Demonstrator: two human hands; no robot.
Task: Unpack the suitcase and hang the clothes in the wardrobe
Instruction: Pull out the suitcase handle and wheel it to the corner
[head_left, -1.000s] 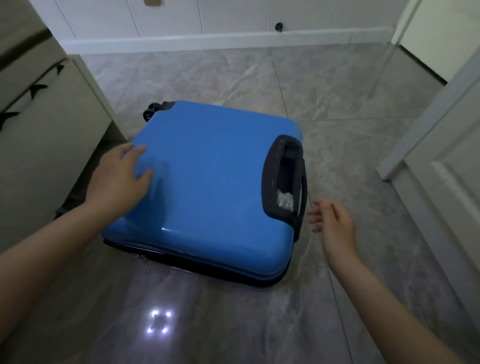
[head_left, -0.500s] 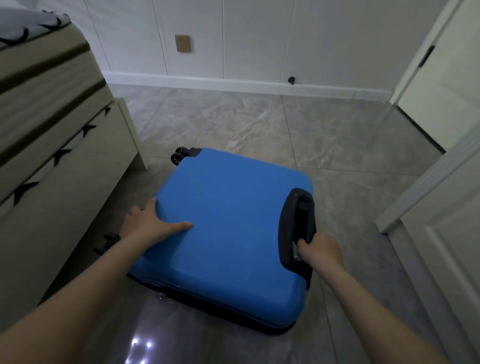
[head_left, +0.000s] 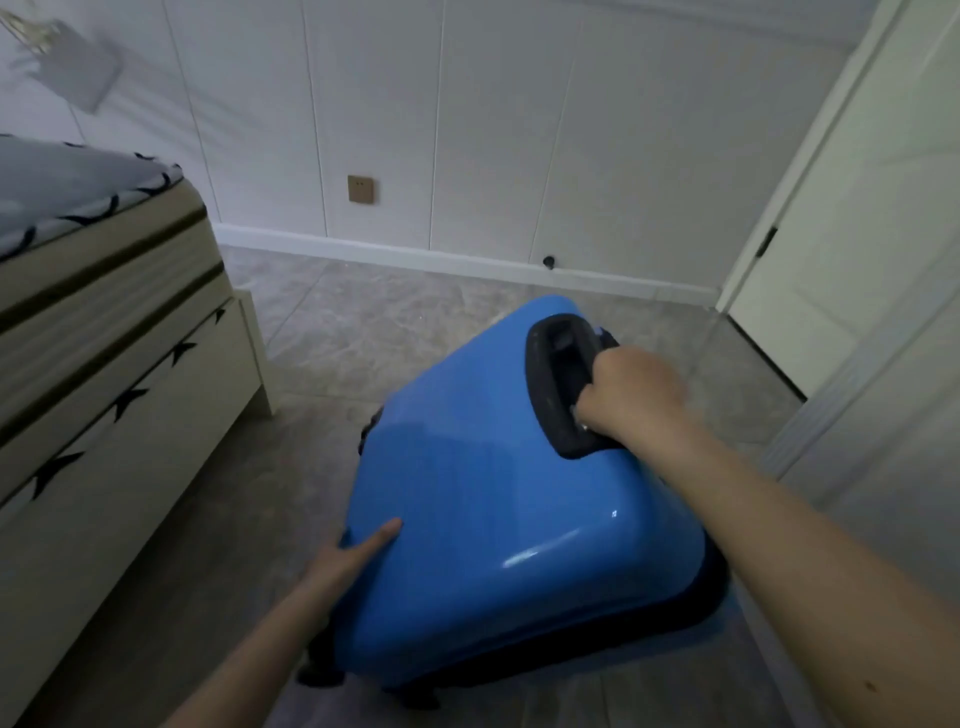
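Curled round the black handle (head_left: 558, 382) of the blue suitcase (head_left: 498, 519), the right hand (head_left: 631, 397) grips it from the right side, its fingers tucked out of sight inside the handle recess. At the case's lower-left edge the left hand (head_left: 345, 558) lies flat against the shell with fingers straight, one finger pointing up along the blue face — the other fingers are hidden behind the case's edge. Both forearms run off the bottom of the frame. The suitcase fills the centre and lower centre of the picture, on the grey marbled floor (head_left: 363, 332), tilted, with its handle end raised toward the upper right and its near end low at the bottom. Its long axis runs from the lower centre up toward the handle. Dark wheels (head_left: 319, 673) show dimly under the lower-left corner, too murky to count, and a dark band along the lower right edge looks like the zip seam, though that is hard to make out. The shell is smooth, glossy, bright blue — a pale glint sits near its lower right. A bed (head_left: 104, 332) with beige sides is cut off at the left edge, and a cream door (head_left: 831, 234) stands at the upper right.
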